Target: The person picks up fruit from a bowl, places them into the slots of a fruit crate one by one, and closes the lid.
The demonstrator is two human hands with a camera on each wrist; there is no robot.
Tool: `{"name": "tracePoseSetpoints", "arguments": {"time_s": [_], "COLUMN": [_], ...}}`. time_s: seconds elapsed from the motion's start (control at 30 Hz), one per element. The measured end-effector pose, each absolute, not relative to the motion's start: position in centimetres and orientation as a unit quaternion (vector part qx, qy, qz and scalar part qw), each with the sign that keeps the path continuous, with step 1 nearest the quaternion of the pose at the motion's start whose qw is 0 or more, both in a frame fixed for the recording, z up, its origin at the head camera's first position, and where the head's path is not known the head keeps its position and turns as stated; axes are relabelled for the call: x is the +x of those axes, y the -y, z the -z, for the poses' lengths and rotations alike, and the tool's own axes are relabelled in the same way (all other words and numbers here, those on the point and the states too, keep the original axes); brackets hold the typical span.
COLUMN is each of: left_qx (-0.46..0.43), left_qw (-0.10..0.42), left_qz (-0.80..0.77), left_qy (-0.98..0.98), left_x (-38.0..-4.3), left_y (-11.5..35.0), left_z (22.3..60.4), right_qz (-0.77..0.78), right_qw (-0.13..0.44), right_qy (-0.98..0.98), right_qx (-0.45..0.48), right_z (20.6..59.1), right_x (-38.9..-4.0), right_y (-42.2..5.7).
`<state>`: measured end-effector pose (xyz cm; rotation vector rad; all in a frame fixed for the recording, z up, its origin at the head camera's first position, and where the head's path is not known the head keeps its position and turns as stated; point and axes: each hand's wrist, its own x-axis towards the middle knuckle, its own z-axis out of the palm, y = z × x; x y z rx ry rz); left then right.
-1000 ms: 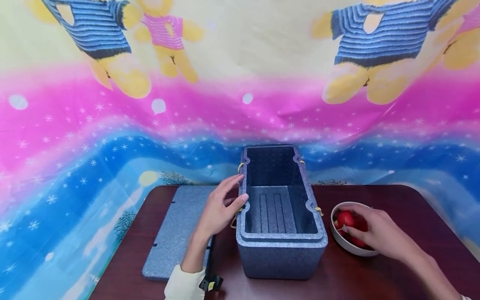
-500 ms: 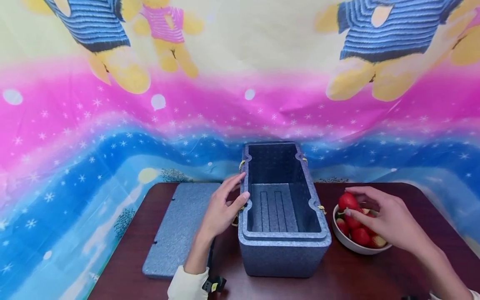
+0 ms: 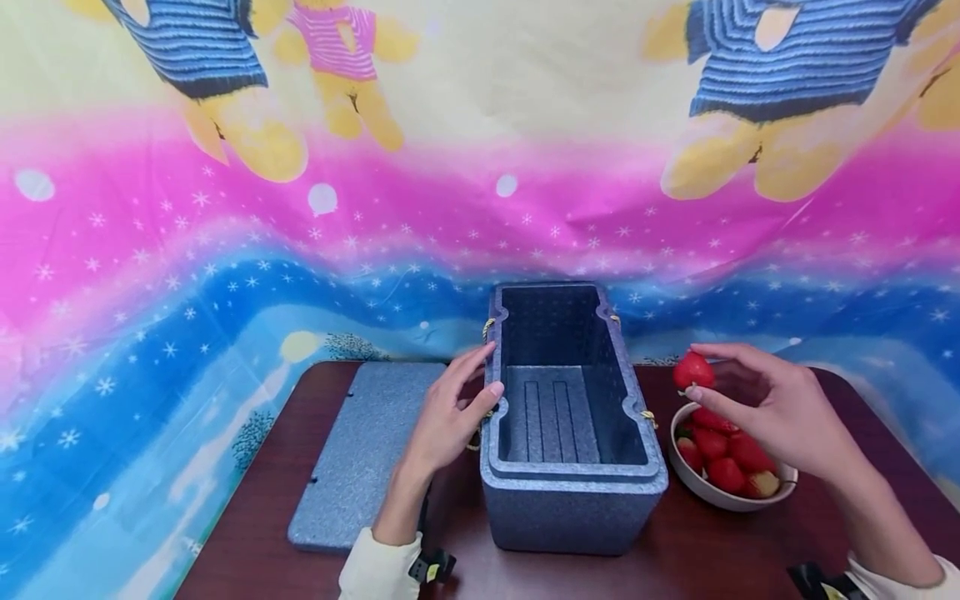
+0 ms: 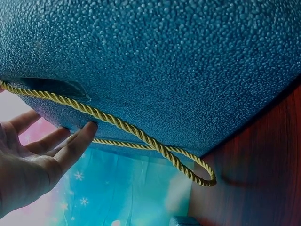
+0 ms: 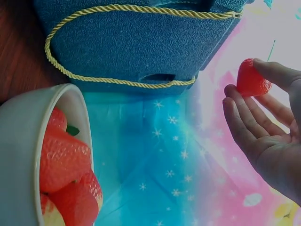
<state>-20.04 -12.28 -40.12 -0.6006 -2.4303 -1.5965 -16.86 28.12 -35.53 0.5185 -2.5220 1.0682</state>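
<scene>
My right hand (image 3: 787, 408) pinches a red strawberry (image 3: 693, 372) between thumb and fingertips, raised above the back of the white bowl (image 5: 66, 94). In the right wrist view the held strawberry (image 5: 253, 79) shows a thin green stem. More strawberries (image 3: 726, 473) fill the bowl, which stands right of the grey foam box (image 3: 573, 517). The box is uncovered, and its ridged floor shows bare. My left hand (image 3: 450, 412) rests against the box's left rim, fingers loosely extended. In the left wrist view its fingertips (image 4: 89, 129) touch the box side by a gold rope handle (image 4: 127, 125).
A flat grey foam lid (image 3: 363, 458) lies on the dark wooden table (image 3: 247, 533), left of the box. Another gold rope (image 5: 51, 52) hangs on the box's right side. A printed curtain (image 3: 420, 200) closes off the back.
The right hand has lifted a strawberry up out of the bowl, uncovering the others beneath. The left hand stays at the box rim. The view shifts slightly.
</scene>
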Motion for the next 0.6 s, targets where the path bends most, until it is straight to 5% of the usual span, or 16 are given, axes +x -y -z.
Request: {"name": "tracePoseSetpoints", "arguments": {"time_s": [0.6], "left_qx": [-0.175], "left_qw": [0.084], "left_qz": [0.576], "left_qy": [0.794], "left_x": [-20.3], "left_y": [12.0], "left_z": [40.2], "right_qz": [-0.408], "right_qw": [0.146], "right_qy": [0.876], "right_qx": [0.214], "right_z": [33.0], "right_x": [-17.9], "right_y": [-24.1]}}
